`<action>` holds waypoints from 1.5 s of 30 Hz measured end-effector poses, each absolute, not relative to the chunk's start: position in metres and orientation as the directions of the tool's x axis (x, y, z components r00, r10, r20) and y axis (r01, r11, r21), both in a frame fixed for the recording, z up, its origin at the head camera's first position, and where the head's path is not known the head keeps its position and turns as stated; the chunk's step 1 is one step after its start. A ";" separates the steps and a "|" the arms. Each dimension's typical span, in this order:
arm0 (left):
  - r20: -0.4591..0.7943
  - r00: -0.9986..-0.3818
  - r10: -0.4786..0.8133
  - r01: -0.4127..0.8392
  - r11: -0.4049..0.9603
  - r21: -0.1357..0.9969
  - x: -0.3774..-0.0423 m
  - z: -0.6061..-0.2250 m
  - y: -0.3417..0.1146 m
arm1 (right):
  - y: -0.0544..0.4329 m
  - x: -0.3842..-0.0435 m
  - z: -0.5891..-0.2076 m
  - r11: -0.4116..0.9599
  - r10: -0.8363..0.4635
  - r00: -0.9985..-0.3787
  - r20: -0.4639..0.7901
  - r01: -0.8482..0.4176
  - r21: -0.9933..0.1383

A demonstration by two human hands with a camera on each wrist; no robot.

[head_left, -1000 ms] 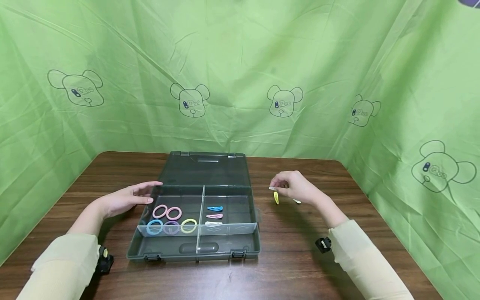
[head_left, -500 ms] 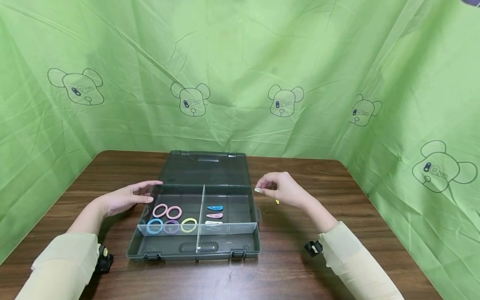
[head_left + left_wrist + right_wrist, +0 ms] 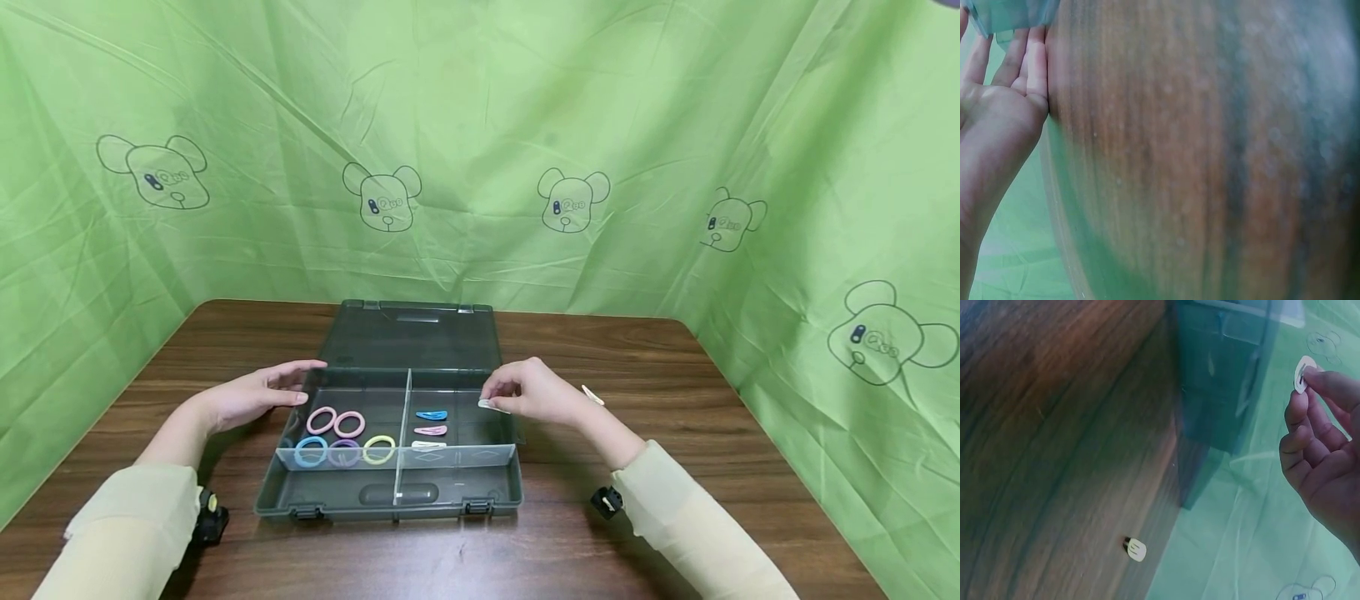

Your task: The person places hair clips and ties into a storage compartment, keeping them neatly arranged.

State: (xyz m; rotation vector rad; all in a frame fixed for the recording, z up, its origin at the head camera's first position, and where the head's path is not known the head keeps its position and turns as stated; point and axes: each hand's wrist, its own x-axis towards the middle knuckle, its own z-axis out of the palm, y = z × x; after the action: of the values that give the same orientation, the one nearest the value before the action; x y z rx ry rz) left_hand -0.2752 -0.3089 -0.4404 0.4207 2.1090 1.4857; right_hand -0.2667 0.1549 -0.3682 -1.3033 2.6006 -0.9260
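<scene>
My right hand [image 3: 536, 392] pinches a white snap hair clip [image 3: 493, 406] between thumb and forefinger, above the right edge of the open dark translucent box [image 3: 450, 508]. That clip [image 3: 1302, 374] also shows in the right wrist view. My left hand [image 3: 251, 398] rests against the box's left side, its fingers [image 3: 1013, 59] fairly straight. In the box's back right compartment lie a blue clip [image 3: 432, 415], a pink clip [image 3: 431, 431] and a white clip [image 3: 428, 446]. The back left one holds two pink hair ties [image 3: 349, 424], a blue tie [image 3: 311, 451], a purple tie [image 3: 344, 452] and a yellow tie [image 3: 379, 450].
A pale clip [image 3: 592, 394] lies on the wooden table [image 3: 675, 400], right of the box. The box's lid [image 3: 412, 337] lies folded back behind it. Green cloth [image 3: 480, 125] walls the table's back and sides. The yellow clip seen earlier is hidden in the head view.
My right hand has moved left, carrying the white hair clip from above the table to the box's right edge. The pale clip on the table has come into sight. The left hand stays put.
</scene>
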 end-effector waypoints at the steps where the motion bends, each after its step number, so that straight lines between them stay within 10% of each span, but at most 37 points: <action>1: -0.237 -0.816 0.528 -0.045 0.350 0.936 -0.275 -0.440 -0.309 | 0.153 -0.267 -0.370 0.442 -0.764 -0.618 0.185 -0.710 -0.548; 26: -0.230 -0.815 0.531 -0.036 0.350 0.936 -0.273 -0.438 -0.307 | 0.128 -0.284 -0.397 0.425 -0.880 -0.471 -0.059 -0.727 -0.538; 45: -0.223 -0.816 0.533 -0.028 0.349 0.937 -0.275 -0.440 -0.308 | 0.119 -0.278 -0.400 0.524 -0.852 -0.500 -0.154 -0.808 -0.270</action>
State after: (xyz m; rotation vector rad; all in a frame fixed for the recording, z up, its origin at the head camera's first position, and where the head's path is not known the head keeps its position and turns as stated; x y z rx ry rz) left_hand -0.2754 -0.3083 -0.4399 0.4391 2.1174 1.4848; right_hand -0.2782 0.1188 -0.4002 -1.3946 2.4989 -0.2353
